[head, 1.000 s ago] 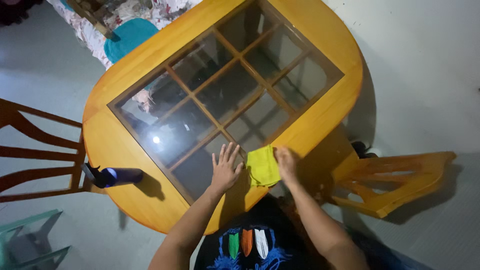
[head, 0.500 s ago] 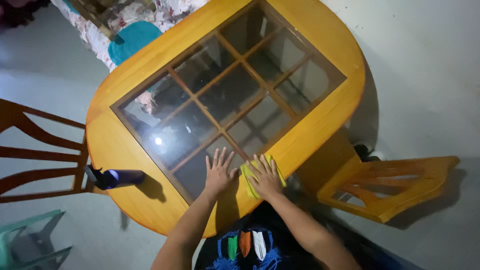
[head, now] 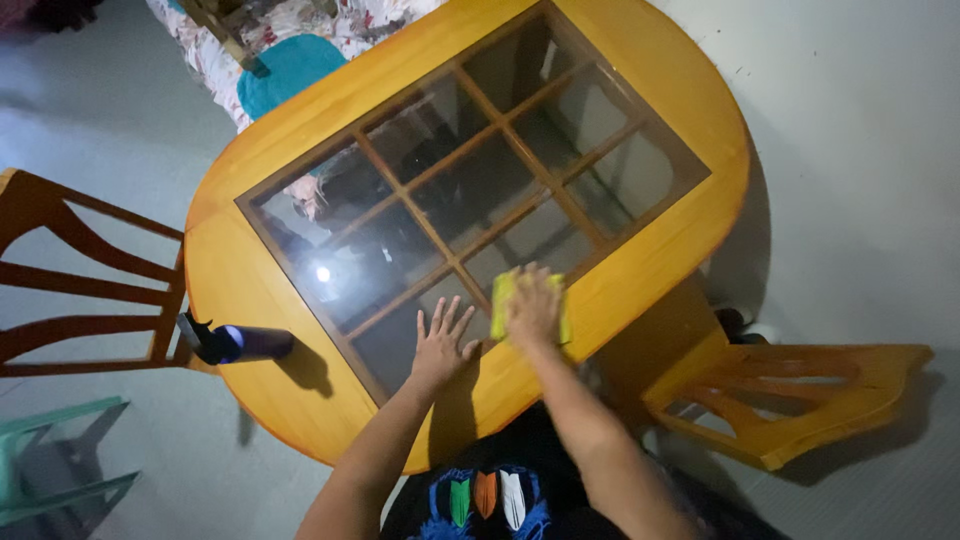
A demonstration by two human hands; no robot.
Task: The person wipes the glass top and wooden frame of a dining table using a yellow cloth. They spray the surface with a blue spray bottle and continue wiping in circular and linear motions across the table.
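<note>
R hand [head: 533,300] lies flat, fingers together, pressed on the yellow-green cloth [head: 501,305], which sits under the palm at the near edge of the glass tabletop [head: 470,190], just inside the wooden rim [head: 640,270]. Cloth's long axis runs away from the body. L hand [head: 441,347], fingers spread, flat on glass just beside it, touching no cloth. Dark spray bottle [head: 235,343] lies well apart to the left.

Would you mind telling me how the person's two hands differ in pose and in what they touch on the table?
The left hand lies flat with fingers spread, bare on the glass pane, while the right hand presses down on a yellow cloth. The left hand sits nearer the person; the right hand reaches farther, over the wooden glazing bar. Both rest palm-down on the table.
</note>
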